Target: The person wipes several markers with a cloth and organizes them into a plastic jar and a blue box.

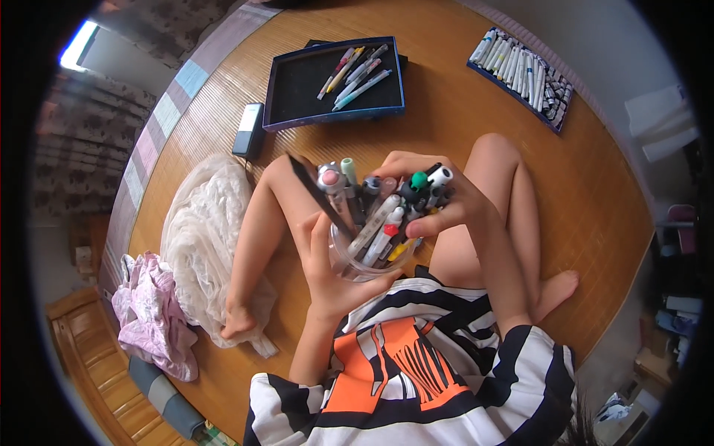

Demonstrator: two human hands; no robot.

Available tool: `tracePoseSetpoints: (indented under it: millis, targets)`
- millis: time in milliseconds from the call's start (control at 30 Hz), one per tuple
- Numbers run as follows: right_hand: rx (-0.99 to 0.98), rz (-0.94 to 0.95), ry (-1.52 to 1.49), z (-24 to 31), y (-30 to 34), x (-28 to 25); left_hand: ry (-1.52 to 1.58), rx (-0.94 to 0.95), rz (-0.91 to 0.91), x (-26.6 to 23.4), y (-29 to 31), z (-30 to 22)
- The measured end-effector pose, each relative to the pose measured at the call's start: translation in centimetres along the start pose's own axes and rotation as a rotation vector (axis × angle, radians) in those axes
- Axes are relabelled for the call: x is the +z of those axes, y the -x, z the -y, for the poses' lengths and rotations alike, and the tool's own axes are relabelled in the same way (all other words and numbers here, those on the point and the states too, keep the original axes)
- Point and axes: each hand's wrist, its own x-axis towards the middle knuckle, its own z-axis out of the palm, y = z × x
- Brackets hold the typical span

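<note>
My left hand (332,276) is wrapped round a clear plastic pen cup (358,270) held between my knees. Packed in the cup are several pens (381,238), some with white, red and yellow parts. A pen with a pink and silver top (329,178) and a long dark flat strip (321,192) stick out on the left. My right hand (460,204) closes over the cup's right side, thumb and fingers round a bunch of pens with a green-topped one (419,181) among them. The lower ends of these pens are hidden.
Ahead lies a shallow dark blue box (297,121) with several pens inside. At the far right is a box of white markers (513,63). A small black-and-white device (249,130), white sheer cloth (204,230) and pink cloth (152,312) lie to the left.
</note>
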Motion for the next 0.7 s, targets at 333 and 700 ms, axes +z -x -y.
tracePoseSetpoints:
  millis: [333, 700]
  targets:
    - [0.14, -0.494, -0.373, -3.2, 2.3, 6.1, -0.108, -0.128, 0.028, -1.8, 2.0, 1.1]
    - [0.213, -0.907, -0.133, -4.2, 2.2, 11.4, -0.354, -0.076, -0.092, 0.2, 4.6, 0.9]
